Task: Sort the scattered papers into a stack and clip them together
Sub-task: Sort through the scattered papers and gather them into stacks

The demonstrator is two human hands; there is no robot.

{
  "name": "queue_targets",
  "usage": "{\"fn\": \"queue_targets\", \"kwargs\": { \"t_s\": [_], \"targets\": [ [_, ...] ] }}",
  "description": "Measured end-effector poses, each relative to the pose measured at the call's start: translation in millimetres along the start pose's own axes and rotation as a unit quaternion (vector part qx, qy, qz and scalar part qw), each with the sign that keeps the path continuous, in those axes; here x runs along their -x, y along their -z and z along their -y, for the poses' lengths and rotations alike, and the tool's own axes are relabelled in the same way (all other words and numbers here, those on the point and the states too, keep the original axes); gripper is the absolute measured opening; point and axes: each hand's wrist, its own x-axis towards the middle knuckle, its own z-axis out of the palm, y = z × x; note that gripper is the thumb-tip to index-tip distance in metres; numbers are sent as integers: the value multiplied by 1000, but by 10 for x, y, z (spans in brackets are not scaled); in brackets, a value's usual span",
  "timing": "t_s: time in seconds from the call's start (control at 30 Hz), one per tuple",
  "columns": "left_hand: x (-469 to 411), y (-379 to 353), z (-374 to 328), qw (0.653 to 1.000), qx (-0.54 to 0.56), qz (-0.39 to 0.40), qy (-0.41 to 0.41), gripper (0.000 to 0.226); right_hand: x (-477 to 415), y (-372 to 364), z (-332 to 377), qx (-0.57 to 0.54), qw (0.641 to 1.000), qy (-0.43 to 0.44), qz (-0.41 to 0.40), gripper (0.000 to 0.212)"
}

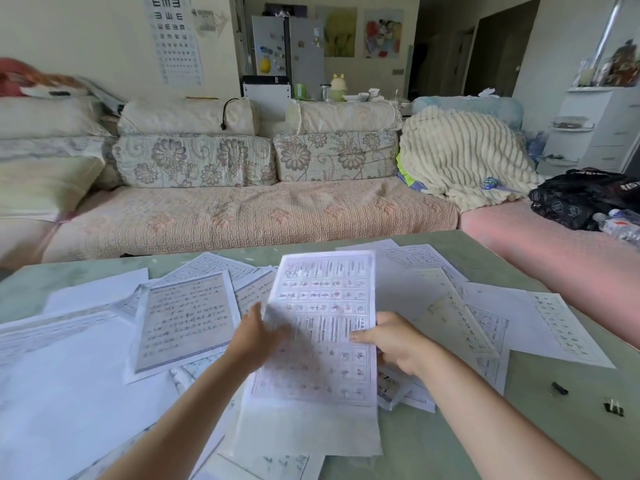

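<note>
Right now both hands hold one printed sheet (322, 306) up at frame ctr, tilted w/ its top edge away from the person. The left hand (254, 336) is at the sheet's left edge: fingers go behind the paper & show through it as a blur, so it's pinching that edge. The right hand (398, 344) has the right edge, thumb pressed on the printed face, other fingers curled underneath, gripping too. The sheet shows rows of gridded boxes w/ characters, too blurred to read.

Under & around it the scattered papers (187, 323) lie overlapping on the pale green table (450, 452), spread from lower left to the right side; some printed side up, some blank.

At lower right, on bare tabletop, a black binder clip (558, 388) lies near a second clip (613, 407), both apart from the papers.

Bg: sofa (242, 216) w/ floral cushions across mid frame, cream ribbed blanket (460, 157) at upper right, eye chart (176, 39) on the wall upper left, black bag (575, 199) & a water bottle (620, 225) at the right edge.
</note>
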Motion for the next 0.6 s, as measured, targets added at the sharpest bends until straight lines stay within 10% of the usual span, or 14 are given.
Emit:
{"fn": "queue_targets", "kwargs": {
  "t_s": [0.13,0.4,0.6],
  "targets": [
    [103,59,253,992,124,2,37,56,33,-206,-56,100,994,9,-43,25],
    [108,126,625,967,-233,-15,-100,94,76,-546,-97,437,895,-37,-75,64],
    [83,62,640,938,-260,49,-225,43,58,-533,-117,533,845,35,22,81]
  ]
}}
